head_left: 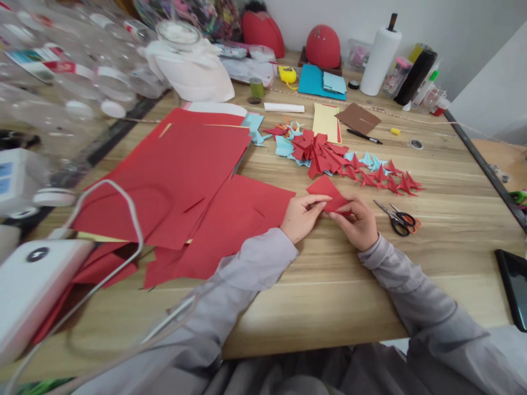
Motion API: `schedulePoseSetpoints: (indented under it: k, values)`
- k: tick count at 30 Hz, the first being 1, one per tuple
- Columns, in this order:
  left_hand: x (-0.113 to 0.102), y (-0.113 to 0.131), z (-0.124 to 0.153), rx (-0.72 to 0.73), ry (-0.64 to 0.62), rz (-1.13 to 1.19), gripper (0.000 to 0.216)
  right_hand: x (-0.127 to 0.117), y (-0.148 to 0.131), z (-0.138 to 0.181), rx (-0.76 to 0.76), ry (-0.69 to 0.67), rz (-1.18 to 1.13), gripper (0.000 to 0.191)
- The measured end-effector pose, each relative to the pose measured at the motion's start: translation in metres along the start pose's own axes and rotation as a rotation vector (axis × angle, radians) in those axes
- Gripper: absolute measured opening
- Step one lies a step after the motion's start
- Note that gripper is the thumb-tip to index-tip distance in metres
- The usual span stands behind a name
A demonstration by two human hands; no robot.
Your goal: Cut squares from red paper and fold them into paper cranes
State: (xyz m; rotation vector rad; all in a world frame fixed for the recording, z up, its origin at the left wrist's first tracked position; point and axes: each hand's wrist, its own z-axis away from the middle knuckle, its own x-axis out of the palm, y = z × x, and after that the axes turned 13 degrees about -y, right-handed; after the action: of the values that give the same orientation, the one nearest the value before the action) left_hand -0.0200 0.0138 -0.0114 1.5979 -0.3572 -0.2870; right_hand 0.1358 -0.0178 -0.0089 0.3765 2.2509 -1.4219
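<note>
Both my hands pinch one small folded piece of red paper (327, 190) just above the wooden table (329, 285). My left hand (302, 215) grips its left edge with the fingers closed. My right hand (357, 222) holds its lower right part, fingers curled over it. Both arms wear grey sleeves. Beyond the hands lies a heap of folded red and light blue paper pieces (325, 154). A row of small red folded pieces (387, 181) runs to the right of the heap.
Large red paper sheets (177, 181) cover the table's left half. Scissors with orange-black handles (398, 218) lie right of my right hand. A black pen (364, 136), brown card (358, 118), paper towel roll (381, 55) and clear plastic bottles (61, 66) stand further back. A dark tablet (514, 285) lies at the right edge.
</note>
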Motion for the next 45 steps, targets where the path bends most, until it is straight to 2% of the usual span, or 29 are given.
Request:
schedulePoseSetpoints:
  k: [7,11,14,20,23,29,36,40,45]
  values:
    - [0.0033,0.0016,0.0032,0.013,-0.048,0.045,0.014,-0.0009,0.0048,-0.0030,0.210,0.010,-0.333,0.026]
    - [0.0041,0.0046,0.0050,0.017,-0.076,0.074,0.025,-0.0014,0.0025,-0.0053,0.316,0.066,-0.446,0.031]
    - [0.0044,0.0056,0.0049,0.001,-0.058,0.062,0.031,-0.0007,-0.0013,-0.0066,0.319,0.110,-0.477,0.033]
    - [0.0050,0.0023,0.0027,0.022,0.007,0.115,0.023,0.0019,-0.0034,-0.0075,0.288,0.083,-0.568,0.042]
    - [0.0046,0.0013,0.0015,0.023,0.012,0.112,0.023,0.0021,-0.0014,-0.0067,0.278,0.055,-0.552,0.041]
    - [0.0052,0.0033,0.0014,0.018,0.016,0.113,0.023,0.0024,0.0001,-0.0059,0.308,0.051,-0.520,0.035]
    - [0.0064,0.0041,0.0013,0.031,0.025,0.127,0.027,0.0019,-0.0003,-0.0083,0.379,0.070,-0.601,0.046]
    - [0.0059,0.0020,0.0001,0.034,0.013,0.159,0.031,0.0003,-0.0004,-0.0090,0.387,0.008,-0.605,0.037]
    - [0.0054,0.0047,-0.0002,0.038,-0.037,0.255,0.030,0.0009,0.0028,-0.0079,0.368,0.064,-0.616,0.029]
